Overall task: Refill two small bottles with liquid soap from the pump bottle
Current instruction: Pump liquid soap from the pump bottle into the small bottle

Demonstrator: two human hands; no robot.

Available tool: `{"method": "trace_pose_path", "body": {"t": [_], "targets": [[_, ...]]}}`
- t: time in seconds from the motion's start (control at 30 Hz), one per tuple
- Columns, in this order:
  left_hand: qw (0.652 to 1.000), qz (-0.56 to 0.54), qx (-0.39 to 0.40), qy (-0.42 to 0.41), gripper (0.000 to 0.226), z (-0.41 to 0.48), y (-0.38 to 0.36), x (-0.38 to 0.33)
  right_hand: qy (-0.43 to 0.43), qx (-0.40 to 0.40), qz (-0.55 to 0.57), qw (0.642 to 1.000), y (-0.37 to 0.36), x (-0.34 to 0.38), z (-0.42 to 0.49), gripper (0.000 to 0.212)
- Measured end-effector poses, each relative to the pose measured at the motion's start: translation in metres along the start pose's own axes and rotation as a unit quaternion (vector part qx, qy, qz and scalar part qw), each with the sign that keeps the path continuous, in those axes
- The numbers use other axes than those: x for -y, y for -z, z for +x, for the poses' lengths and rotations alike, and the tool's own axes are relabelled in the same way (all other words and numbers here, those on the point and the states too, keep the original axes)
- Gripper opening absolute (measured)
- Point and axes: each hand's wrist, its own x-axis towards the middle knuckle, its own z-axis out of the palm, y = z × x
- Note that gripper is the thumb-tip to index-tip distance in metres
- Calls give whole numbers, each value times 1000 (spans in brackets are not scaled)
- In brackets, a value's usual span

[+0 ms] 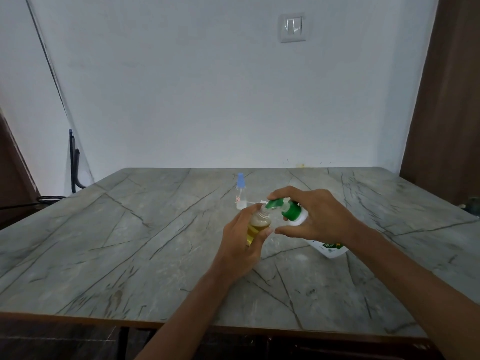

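Grey, dark-veined stone tabletop (pixel 130 242) carries a slim clear bottle with a blue cap (pixel 241 193), upright at its far middle. Just nearer, the left hand (pixel 241 245) grips a small clear plastic bottle of amber liquid (pixel 258 224), neck up. The right hand (pixel 319 216) clasps the white pump bottle with a green head (pixel 292 210), which leans left with its spout pointing left at that open neck.

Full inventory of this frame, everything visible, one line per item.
open small bottle: 1, clear, yellow liquid, in left hand under the pump spout
capped small bottle: 1, clear, blue cap, upright on table behind
pump bottle: 1, white, green pump, tilted in right hand
table: 1, grey veined, foreground
wall switch: 1, white, upper wall
left hand: 1, grips open small bottle
right hand: 1, fingers on pump head
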Motion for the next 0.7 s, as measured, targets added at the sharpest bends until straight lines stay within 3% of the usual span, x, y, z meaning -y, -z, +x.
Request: {"method": "trace_pose_path", "body": {"t": [0.27, 0.7], "targets": [[1000, 5, 0, 3, 47, 0, -2, 2, 16, -6, -27, 999, 2, 1, -3, 64], [1000, -12, 24, -6, 50, -1, -3, 3, -9, -18, 58, 998, -3, -2, 2, 50]]}}
